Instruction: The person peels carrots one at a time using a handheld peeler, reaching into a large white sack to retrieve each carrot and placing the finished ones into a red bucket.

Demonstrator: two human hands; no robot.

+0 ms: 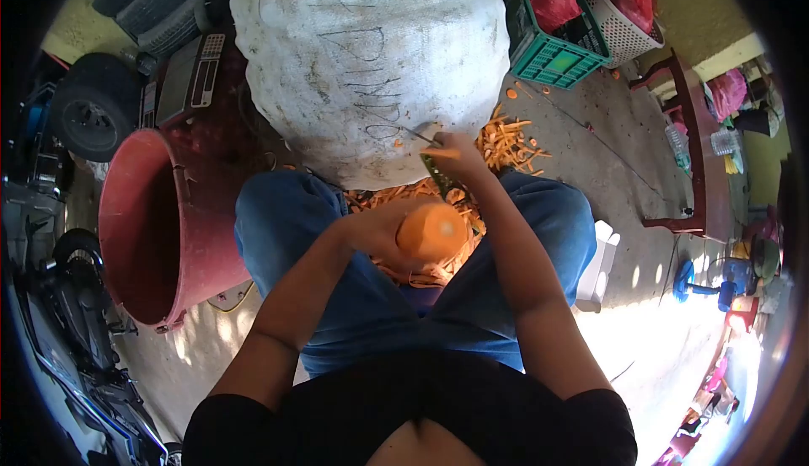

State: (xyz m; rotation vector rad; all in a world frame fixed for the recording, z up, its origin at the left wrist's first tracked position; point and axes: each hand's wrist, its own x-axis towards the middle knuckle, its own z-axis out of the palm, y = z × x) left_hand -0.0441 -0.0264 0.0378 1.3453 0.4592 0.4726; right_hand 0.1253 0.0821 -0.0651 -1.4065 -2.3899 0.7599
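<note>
My left hand (pixel 377 228) is wrapped round a thick peeled carrot (pixel 433 232), whose blunt round end faces up at me. Just above it, my right hand (pixel 458 161) is closed round a tool with a thin dark blade (pixel 419 136) that points left; blur hides its exact kind. An orange strip lies across the right fingers. Below both hands, between my knees, many carrot peelings (pixel 428 274) are heaped. A dark green patterned piece (pixel 440 178) shows under the right hand, and I cannot make out what it is.
A big white woven sack (pixel 371 61) stands in front of my knees. To its right are more peelings (pixel 510 141) and a green crate (pixel 560 60). A red barrel (pixel 202 230) lies open-mouthed at left, near a motorbike (pixel 80 323). A brown wooden bench (pixel 708 154) is at right.
</note>
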